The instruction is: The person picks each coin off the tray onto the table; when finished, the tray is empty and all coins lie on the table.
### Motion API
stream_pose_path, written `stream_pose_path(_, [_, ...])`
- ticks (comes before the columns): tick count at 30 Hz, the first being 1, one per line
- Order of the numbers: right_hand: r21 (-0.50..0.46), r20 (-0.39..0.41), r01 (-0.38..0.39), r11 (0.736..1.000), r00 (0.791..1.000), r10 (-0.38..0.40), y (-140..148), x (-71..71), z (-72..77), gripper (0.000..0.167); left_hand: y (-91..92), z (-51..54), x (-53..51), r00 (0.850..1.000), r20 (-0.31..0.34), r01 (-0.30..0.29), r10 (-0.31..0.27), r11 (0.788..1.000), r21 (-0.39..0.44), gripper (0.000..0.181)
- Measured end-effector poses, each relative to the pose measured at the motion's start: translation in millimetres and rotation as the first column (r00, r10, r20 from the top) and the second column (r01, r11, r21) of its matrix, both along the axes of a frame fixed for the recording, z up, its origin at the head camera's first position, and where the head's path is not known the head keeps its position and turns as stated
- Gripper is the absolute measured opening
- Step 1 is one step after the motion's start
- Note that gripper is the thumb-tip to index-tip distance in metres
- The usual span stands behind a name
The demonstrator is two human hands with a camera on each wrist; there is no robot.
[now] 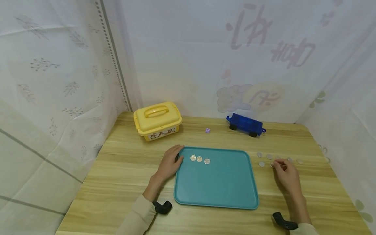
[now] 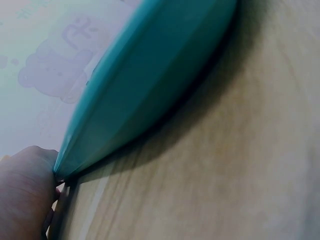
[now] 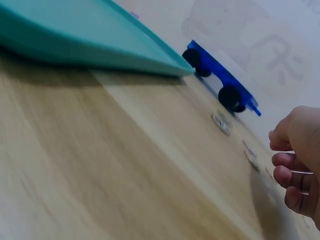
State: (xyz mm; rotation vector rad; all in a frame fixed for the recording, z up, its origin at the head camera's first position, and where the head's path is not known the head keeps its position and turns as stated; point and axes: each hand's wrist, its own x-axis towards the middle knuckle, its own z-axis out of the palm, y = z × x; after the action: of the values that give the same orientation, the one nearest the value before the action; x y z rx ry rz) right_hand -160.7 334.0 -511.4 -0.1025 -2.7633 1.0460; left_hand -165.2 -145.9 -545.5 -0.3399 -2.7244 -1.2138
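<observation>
1. Loose coins [image 1: 261, 164]: several, silver, lying on the worktop [image 1: 123, 195] to the right of the tray [image 1: 217, 189].
2. Right hand [image 1: 288, 174]: over these coins, right of the tray. Fingers curled and narrow, tips at one coin of the nearer row; whether it is pinched cannot be told.
3. Three coins [image 1: 199, 159]: in a row inside the tray, toward its far left corner.
4. Left hand [image 1: 169, 164]: touching the tray's rim at that corner; thumb and fingers spread wide.
5. Blue wheeled toy [image 1: 245, 124]: beyond the tray's far right corner.
6. Small purple cube [image 1: 207, 130]: beyond the tray's far edge.
7. Yellow box [image 1: 158, 120]: beyond the tray's far left corner, lid on.
</observation>
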Motion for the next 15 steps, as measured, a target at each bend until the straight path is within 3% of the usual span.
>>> stream_pose_path(5, [-0.026, -0.011, -0.033, 0.999, 0.999, 0.033, -19, -3.9, 8.2, 0.035, -1.3, 0.8, -1.7, 1.000, -0.001, 0.002, -0.002, 1.000, -0.007, 0.047])
stream_pose_path(8, [-0.031, -0.050, -0.093, 0.995, 0.995, 0.092, -37, -6.9, 10.2, 0.029, -1.5, 1.3, -1.8, 1.000, -0.008, 0.003, -0.003, 1.000, -0.011, 0.047])
stream_pose_path(15, [-0.009, -0.144, -0.253, 0.967, 0.958, 0.249, -84, -12.8, 3.9, 0.015, -0.4, 1.8, -1.1, 1.000, -0.013, 0.007, -0.007, 1.000, -0.011, 0.047])
